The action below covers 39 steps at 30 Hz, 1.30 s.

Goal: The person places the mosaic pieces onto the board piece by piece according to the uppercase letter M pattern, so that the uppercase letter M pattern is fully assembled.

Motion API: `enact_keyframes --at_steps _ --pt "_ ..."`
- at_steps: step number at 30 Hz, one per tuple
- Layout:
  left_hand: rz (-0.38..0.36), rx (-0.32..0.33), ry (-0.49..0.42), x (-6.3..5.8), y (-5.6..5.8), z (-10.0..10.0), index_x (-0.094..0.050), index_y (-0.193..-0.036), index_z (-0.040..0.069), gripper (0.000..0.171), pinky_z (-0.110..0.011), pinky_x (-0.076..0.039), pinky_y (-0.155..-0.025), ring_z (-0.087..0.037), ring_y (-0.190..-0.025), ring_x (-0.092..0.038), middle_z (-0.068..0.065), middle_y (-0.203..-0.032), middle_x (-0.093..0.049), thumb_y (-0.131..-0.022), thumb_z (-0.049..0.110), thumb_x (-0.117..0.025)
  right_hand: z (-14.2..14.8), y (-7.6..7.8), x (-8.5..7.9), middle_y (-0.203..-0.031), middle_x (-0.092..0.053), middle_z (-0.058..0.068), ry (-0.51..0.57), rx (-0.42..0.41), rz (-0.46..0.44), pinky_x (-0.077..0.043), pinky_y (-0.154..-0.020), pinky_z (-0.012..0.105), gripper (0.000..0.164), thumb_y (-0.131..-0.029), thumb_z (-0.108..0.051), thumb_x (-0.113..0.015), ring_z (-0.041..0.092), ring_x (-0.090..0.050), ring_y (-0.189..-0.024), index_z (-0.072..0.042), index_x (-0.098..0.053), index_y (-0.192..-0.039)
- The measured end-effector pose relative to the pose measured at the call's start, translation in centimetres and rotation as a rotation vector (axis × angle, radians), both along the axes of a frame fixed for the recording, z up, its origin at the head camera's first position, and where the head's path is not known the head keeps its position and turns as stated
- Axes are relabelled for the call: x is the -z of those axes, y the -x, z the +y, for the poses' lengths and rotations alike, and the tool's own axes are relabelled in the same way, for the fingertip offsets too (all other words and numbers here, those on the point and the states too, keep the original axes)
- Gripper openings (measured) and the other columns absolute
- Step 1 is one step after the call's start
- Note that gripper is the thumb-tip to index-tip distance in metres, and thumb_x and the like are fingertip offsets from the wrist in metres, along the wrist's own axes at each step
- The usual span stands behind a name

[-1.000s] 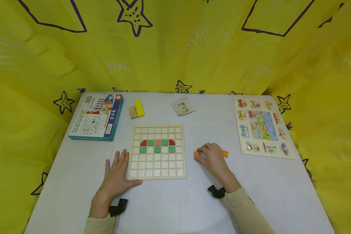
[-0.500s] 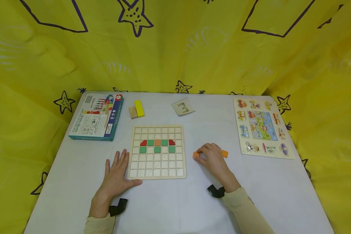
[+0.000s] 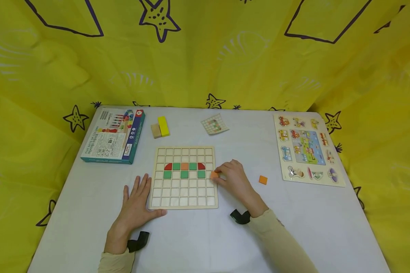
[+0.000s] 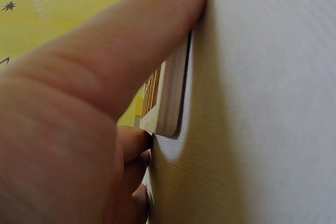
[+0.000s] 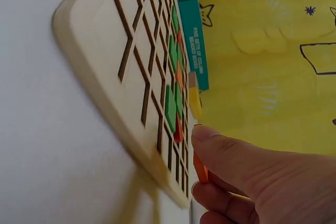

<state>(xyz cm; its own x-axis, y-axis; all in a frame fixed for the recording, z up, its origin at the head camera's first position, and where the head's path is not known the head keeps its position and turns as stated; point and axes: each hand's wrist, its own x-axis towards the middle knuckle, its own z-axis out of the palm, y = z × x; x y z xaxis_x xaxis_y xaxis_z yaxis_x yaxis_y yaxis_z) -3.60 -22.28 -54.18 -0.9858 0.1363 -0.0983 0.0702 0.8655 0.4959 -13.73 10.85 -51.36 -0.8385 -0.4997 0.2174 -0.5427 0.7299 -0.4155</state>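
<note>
A square wooden grid board (image 3: 183, 192) lies mid-table, with red quarter-round, green and orange tiles seated in two of its rows. Between thumb and fingers, my right hand (image 3: 235, 182) pinches an orange square tile (image 3: 214, 174) over the board's right edge; the right wrist view shows that orange tile (image 5: 200, 169) edge-on, above the board. My left hand (image 3: 136, 206) rests flat with spread fingers along the board's left side, thumb at its lower left corner. In the left wrist view the thumb (image 4: 131, 40) lies along the board's edge (image 4: 170, 95). A second orange tile (image 3: 263, 180) lies right of my right hand.
Behind the board stand a yellow block (image 3: 163, 126) and a plain wooden block (image 3: 155, 131) side by side. A small patterned card (image 3: 215, 124) lies at the back. A boxed set (image 3: 112, 136) is at left, a vehicle picture puzzle (image 3: 309, 149) at right.
My right hand has lifted one orange tile from the table and carried it left to the board's right edge. The other orange tile is now fully uncovered. My left hand has stayed put.
</note>
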Motion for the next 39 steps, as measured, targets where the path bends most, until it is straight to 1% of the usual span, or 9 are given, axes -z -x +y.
enact_keyframes --at_steps 5,8,12,17,20,24,29,33,39 --pt "0.014 0.000 -0.009 -0.1 0.0 0.0 -0.021 -0.153 -0.003 0.125 -0.063 0.010 -0.108 -0.038 -0.146 0.002 -0.020 -0.160 -0.014 -0.066 0.066 -0.078 -2.9 -0.1 -0.1 -0.090 -0.069 0.001 0.010 -0.101 0.028 -0.039 -0.092 0.043 0.023 -0.079 -0.024 -0.083 0.021 -0.058 -0.084 -0.007 -0.074 -0.093" --pt "0.012 -0.003 -0.014 -0.1 0.0 0.0 -0.022 -0.153 -0.003 0.125 -0.063 0.010 -0.108 -0.038 -0.146 0.001 -0.020 -0.160 -0.014 -0.066 0.066 -0.078 -4.4 -0.2 0.0 -0.090 -0.069 0.001 0.003 -0.143 0.031 -0.040 -0.090 0.042 0.023 -0.079 -0.025 -0.083 0.020 -0.057 -0.084 -0.008 -0.075 -0.092" --pt "0.000 -0.001 -0.005 0.0 0.0 -0.1 -0.021 -0.153 -0.003 0.126 -0.063 0.011 -0.108 -0.038 -0.146 0.002 -0.019 -0.160 -0.013 -0.066 0.068 -0.077 -6.1 -0.5 0.0 -0.091 -0.070 0.000 -0.020 -0.172 0.020 -0.038 -0.095 0.041 0.025 -0.079 -0.029 -0.083 0.020 -0.057 -0.088 -0.010 -0.075 -0.093" --pt "0.020 0.001 -0.013 0.0 0.0 -0.1 -0.023 -0.152 -0.005 0.125 -0.063 0.010 -0.108 -0.038 -0.146 0.002 -0.020 -0.159 -0.014 -0.066 0.067 -0.078 -8.0 -0.9 -0.2 -0.093 -0.070 -0.001 -0.047 -0.200 0.016 -0.035 -0.102 0.042 0.026 -0.081 -0.032 -0.081 0.020 -0.059 -0.094 -0.011 -0.075 -0.095" --pt "0.020 0.006 -0.014 0.0 0.0 0.0 -0.023 -0.152 -0.005 0.125 -0.063 0.010 -0.108 -0.038 -0.146 0.002 -0.020 -0.160 -0.014 -0.066 0.067 -0.077 -9.0 -1.0 0.0 -0.092 -0.070 -0.002 -0.059 -0.208 0.022 -0.036 -0.101 0.041 0.025 -0.082 -0.033 -0.080 0.020 -0.058 -0.092 -0.011 -0.075 -0.094" --pt "0.017 0.010 -0.014 0.0 0.0 0.1 -0.023 -0.152 -0.005 0.125 -0.064 0.009 -0.108 -0.038 -0.146 0.001 -0.020 -0.160 -0.015 -0.066 0.067 -0.077 -10.3 -1.0 0.2 -0.091 -0.069 -0.004 -0.075 -0.210 0.034 -0.038 -0.094 0.037 0.025 -0.081 -0.034 -0.080 0.017 -0.056 -0.088 -0.012 -0.076 -0.093" --pt "0.016 0.006 -0.008 -0.1 0.0 0.1 -0.024 -0.152 -0.005 0.124 -0.064 0.010 -0.108 -0.039 -0.146 0.001 -0.020 -0.159 -0.016 -0.066 0.067 -0.078 -11.9 -1.0 0.3 -0.092 -0.070 -0.005 -0.091 -0.213 0.063 -0.038 -0.099 0.037 0.026 -0.082 -0.036 -0.080 0.016 -0.057 -0.091 -0.013 -0.076 -0.094" --pt "0.005 0.007 0.004 -0.1 0.0 0.0 -0.023 -0.152 -0.004 0.124 -0.062 0.010 -0.108 -0.037 -0.146 0.002 -0.018 -0.160 -0.014 -0.067 0.068 -0.077 -13.0 -1.0 0.3 -0.092 -0.069 -0.005 -0.117 -0.205 0.096 -0.038 -0.099 0.037 0.028 -0.083 -0.039 -0.078 0.016 -0.057 -0.090 -0.014 -0.075 -0.093" --pt "0.024 0.013 -0.001 -0.2 0.0 -0.1 -0.024 -0.152 -0.005 0.123 -0.064 0.008 -0.108 -0.039 -0.146 -0.001 -0.019 -0.160 -0.016 -0.067 0.067 -0.076 -14.0 -1.1 0.5 -0.093 -0.067 -0.003 -0.142 -0.172 0.097 -0.038 -0.101 0.036 0.027 -0.084 -0.039 -0.077 0.016 -0.058 -0.093 -0.014 -0.074 -0.093"
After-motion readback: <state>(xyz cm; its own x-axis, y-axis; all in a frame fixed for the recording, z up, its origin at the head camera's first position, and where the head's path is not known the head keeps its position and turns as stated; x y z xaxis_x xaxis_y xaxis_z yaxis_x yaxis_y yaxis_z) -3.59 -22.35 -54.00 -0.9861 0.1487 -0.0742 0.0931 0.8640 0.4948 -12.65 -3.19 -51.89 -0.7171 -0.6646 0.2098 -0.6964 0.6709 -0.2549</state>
